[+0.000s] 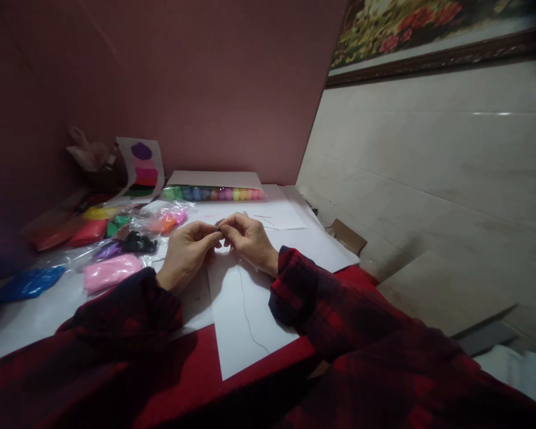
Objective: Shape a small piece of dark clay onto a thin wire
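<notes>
Sleeves [348,333], fingers [217,237] pinching dark bit [220,225]

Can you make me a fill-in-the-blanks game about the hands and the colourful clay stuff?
1. The left hand and right hand pinch a tiny dark piece over ____ paper.
2. The clay bag nearest the left sleeve is ____.
3. Both sleeves are red and black ____.
4. The box of clay balls stands against the ____.

Missing words: white; pink; plaid; wall

Red-black plaid sleeves [348,310], pink clay packet [109,271]
</notes>
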`<state>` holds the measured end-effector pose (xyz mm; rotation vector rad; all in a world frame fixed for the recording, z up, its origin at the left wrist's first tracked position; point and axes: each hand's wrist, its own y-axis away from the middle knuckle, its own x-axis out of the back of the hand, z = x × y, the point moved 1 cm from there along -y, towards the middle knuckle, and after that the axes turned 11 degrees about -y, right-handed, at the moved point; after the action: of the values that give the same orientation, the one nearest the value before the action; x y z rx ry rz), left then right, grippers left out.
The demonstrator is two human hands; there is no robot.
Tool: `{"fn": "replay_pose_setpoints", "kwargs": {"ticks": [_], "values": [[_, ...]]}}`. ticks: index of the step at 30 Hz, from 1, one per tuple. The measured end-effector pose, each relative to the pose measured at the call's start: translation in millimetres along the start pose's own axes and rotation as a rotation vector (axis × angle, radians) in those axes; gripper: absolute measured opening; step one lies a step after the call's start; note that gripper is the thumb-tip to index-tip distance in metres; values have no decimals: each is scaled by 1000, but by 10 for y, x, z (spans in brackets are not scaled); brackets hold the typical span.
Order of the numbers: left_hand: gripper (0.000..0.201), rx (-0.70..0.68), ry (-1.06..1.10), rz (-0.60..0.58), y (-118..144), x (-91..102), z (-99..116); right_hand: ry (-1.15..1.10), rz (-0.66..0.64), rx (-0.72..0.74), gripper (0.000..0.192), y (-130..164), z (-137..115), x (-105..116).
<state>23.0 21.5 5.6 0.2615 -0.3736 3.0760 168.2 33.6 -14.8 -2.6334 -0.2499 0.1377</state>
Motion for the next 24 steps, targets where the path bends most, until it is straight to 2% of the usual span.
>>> {"fn": "replay_pose_setpoints", "kwargs": {"ticks": [9,18,24], "values": [[21,-34,-25,13,13,5,5,65,-21,14,14,7,-14,-2],[21,-41,-34,-32,-9,7,-9,75,46,46,12,-5,7,7],[22,-42,-46,-31,5,26,-10,135,35,82,11,2,-18,5]]}}
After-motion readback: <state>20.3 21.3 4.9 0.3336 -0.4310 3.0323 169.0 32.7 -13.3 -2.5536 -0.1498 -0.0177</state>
